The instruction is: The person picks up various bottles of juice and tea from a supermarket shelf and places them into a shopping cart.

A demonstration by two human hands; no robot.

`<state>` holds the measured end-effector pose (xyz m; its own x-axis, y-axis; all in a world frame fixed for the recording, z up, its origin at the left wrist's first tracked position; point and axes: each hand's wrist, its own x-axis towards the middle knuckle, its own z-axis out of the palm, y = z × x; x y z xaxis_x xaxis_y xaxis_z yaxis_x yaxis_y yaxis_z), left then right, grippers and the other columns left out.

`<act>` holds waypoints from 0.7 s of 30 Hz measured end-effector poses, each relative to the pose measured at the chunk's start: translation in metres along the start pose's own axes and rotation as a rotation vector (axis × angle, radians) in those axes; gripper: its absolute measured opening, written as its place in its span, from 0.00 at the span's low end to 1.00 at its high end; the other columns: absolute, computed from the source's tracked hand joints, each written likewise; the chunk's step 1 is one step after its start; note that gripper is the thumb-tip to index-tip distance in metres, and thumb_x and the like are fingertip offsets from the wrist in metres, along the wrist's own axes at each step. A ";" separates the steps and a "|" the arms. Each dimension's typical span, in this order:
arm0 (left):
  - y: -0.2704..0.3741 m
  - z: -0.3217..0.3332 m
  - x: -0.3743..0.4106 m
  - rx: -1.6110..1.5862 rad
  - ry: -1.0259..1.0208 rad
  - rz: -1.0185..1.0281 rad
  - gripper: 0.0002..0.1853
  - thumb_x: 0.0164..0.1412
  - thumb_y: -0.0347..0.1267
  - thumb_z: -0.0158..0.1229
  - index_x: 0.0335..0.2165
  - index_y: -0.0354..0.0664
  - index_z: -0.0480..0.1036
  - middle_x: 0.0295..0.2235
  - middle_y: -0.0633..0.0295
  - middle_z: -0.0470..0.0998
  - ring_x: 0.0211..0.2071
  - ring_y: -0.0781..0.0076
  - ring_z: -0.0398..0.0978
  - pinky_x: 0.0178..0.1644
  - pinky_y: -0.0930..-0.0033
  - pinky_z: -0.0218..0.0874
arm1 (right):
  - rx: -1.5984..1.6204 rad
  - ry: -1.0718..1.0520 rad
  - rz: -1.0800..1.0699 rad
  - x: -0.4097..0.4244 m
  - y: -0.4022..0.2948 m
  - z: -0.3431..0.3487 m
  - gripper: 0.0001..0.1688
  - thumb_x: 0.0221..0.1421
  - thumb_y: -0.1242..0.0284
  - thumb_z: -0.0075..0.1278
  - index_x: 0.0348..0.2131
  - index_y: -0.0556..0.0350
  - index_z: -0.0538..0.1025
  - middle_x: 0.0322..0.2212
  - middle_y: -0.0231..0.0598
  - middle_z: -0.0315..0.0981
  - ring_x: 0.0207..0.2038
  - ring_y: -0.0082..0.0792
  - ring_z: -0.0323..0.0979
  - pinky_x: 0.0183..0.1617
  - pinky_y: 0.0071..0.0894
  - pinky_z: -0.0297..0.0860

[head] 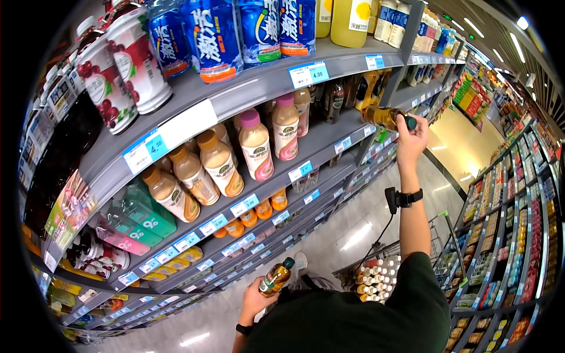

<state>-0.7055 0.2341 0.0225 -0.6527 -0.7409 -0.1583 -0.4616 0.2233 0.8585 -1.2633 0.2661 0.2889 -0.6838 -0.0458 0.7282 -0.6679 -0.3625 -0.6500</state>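
Observation:
My right hand (pixel 411 134) is raised at the right and grips an amber drink bottle (pixel 383 117) near its dark green cap. The bottle lies tilted on its side, its base towards the edge of a middle shelf. Low in front of my body, my left hand (pixel 257 298) holds a second amber bottle (pixel 276 278) with a green label and a dark green cap, tilted upward. On the middle shelf (pixel 340 128), bottles with dark drinks (pixel 334 101) and milky drinks with pink caps (pixel 256 145) stand left of my right hand.
The upper shelf (pixel 265 70) holds blue-wrapped bottles and bulges close in front. A shopping cart (pixel 454 247) with many small white bottles (pixel 377 278) stands beside me on the right, over the tiled floor (pixel 353 234). Across the aisle runs another stocked shelf (pixel 507 194).

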 end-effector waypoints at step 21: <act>0.035 0.011 0.157 0.237 -0.260 -0.101 0.33 0.47 0.40 0.76 0.51 0.38 0.77 0.40 0.47 0.85 0.44 0.47 0.84 0.49 0.56 0.73 | -0.173 0.351 -0.035 -0.102 0.002 -0.041 0.17 0.57 0.83 0.65 0.45 0.62 0.76 0.40 0.35 0.76 0.40 0.21 0.73 0.46 0.21 0.69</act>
<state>-0.8309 0.1328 0.0224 -0.7140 -0.5873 -0.3812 -0.6377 0.3205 0.7005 -1.2073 0.3077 0.2044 -0.6986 0.2961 0.6514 -0.7118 -0.1947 -0.6749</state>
